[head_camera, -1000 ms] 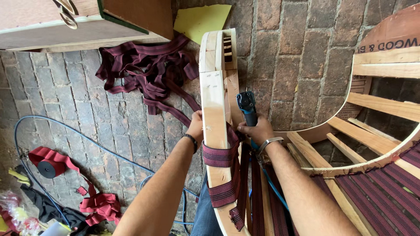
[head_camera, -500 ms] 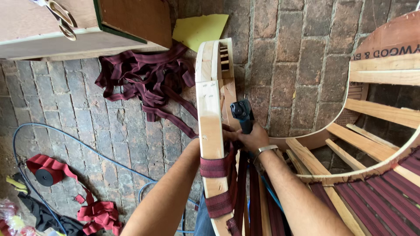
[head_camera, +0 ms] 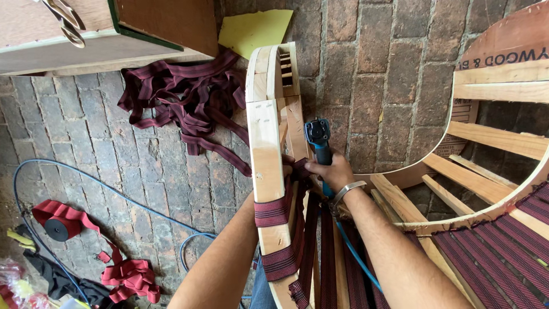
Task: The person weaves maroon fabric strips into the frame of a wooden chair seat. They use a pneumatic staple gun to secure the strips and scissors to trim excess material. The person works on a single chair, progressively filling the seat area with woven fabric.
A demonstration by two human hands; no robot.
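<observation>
Right hand [head_camera: 334, 171] grips the blue staple gun [head_camera: 318, 143], nose against the wooden frame rail [head_camera: 266, 149]. Left hand [head_camera: 287, 166] sits mostly hidden behind that rail, probably pinching the maroon webbing strap [head_camera: 273, 210] taut. Fastening is under way; next needs tension held, gun square.

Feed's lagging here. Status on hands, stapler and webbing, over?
Right hand grips blue stapler, nose at wooden frame. Left hand mostly hidden behind frame, at maroon webbing. Blue hose trails under right arm; nothing blocking.

Red webbing roll [head_camera: 56, 224] on brick floor [head_camera: 108, 143]; yellow foam sheet [head_camera: 254, 28]; blue hose [head_camera: 114, 191]
</observation>
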